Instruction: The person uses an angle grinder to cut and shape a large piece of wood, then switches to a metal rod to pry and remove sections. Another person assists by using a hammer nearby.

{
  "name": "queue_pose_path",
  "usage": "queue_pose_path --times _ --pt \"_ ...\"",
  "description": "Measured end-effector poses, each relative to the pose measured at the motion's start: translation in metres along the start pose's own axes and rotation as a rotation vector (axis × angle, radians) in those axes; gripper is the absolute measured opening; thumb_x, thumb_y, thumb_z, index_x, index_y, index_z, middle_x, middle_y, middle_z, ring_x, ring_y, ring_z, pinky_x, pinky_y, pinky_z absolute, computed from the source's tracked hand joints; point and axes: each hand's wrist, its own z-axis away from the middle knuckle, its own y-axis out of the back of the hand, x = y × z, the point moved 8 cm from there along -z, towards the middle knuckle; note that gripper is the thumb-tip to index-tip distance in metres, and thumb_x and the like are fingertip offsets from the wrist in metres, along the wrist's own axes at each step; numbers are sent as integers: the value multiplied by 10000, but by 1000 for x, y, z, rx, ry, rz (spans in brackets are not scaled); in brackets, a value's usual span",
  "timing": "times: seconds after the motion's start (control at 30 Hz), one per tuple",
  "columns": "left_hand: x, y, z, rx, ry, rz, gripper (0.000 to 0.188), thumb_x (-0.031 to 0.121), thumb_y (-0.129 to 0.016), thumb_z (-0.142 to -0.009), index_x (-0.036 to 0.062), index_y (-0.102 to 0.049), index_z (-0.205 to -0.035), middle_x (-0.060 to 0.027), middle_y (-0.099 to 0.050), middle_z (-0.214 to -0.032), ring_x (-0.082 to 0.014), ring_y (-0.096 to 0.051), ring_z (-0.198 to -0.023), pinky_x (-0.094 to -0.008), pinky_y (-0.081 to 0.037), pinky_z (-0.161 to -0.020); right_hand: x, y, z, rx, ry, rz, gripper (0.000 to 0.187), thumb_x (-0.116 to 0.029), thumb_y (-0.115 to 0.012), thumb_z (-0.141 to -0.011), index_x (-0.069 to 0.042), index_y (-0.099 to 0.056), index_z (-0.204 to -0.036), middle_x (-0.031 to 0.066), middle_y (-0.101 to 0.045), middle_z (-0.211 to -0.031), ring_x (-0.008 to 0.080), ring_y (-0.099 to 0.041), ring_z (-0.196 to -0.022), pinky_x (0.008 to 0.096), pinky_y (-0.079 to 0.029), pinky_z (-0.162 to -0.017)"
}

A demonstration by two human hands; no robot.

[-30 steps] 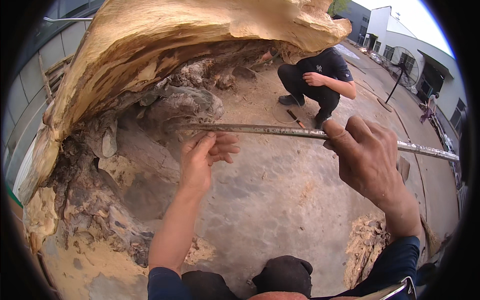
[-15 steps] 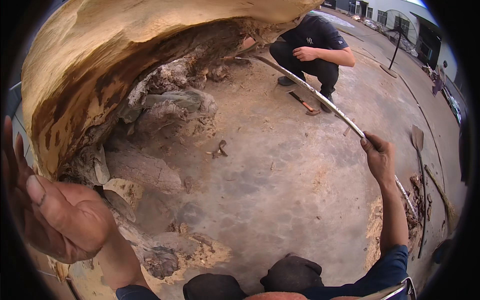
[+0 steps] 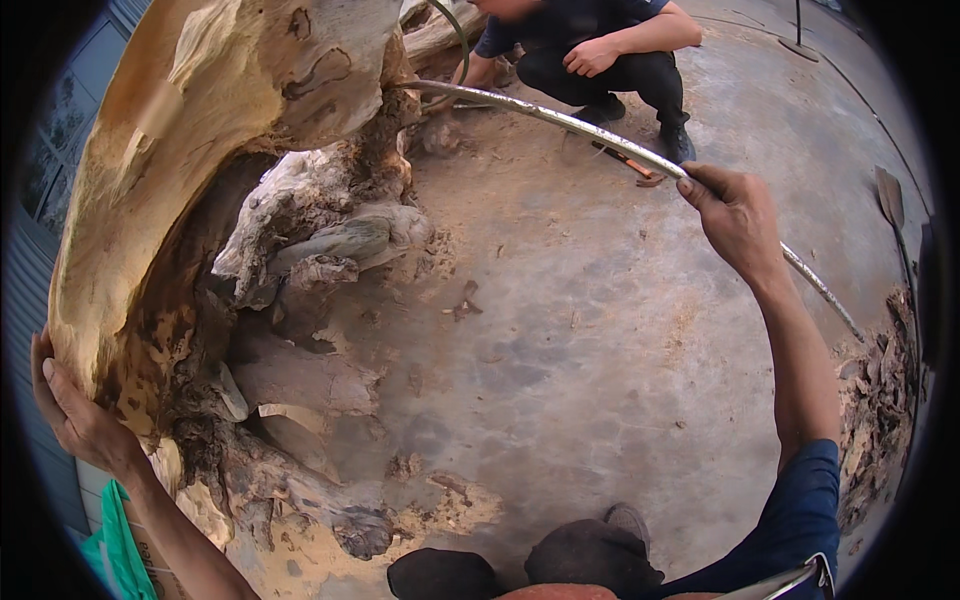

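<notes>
A large carved piece of wood (image 3: 215, 95), pale and smooth outside with dark rough hollows, fills the upper left. My left hand (image 3: 88, 425) rests against its outer left edge, open, its fingers partly hidden along the wood. My right hand (image 3: 738, 222) is closed around a long silvery metal bar (image 3: 560, 117). The bar's far end reaches the underside of the wood by the ragged dark part; its other end slants down toward the floor at right. Grey weathered lumps (image 3: 310, 215) of the root show under the carved edge.
A person in dark clothes (image 3: 610, 75) crouches at the far end of the wood. An orange-handled tool (image 3: 630, 162) lies near their feet. Bark scraps (image 3: 875, 420) are piled at right, beside a shovel (image 3: 890, 205). A green bag (image 3: 115, 545) sits at lower left.
My left hand has gone from raised in the air to resting on the wood's edge. My right hand, still on the bar, has shifted up and left in view. The view has also turned.
</notes>
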Motion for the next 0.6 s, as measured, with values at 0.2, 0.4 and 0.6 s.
queue_pose_path --times 0.2,0.4,0.6 --pt "11 -12 9 -31 162 31 443 262 -377 -1078 8 -570 -1386 -119 -603 -1345 -197 -605 -1177 -323 -502 -992 13 -7 2 14 64 -71 224 -149 -731 -889 -82 -777 -1098 172 -688 -711 239 -604 -561 377 -449 -566" --pt "4 -7 2 22 142 7 442 249 -391 -1065 -10 -598 -1357 -112 -628 -1323 -194 -608 -1156 -317 -484 -991 10 -15 6 150 182 -101 193 -157 -750 -870 -92 -768 -1051 153 -682 -750 295 -633 -603 396 -449 -559" --pt "7 2 -2 5 26 -192 465 260 -366 -1067 -24 -604 -1347 -112 -623 -1343 -192 -603 -1163 -322 -469 -1011 -4 -45 35 220 197 -51 158 -171 -743 -879 -123 -719 -1027 99 -561 -648 291 -566 -525 411 -401 -482"
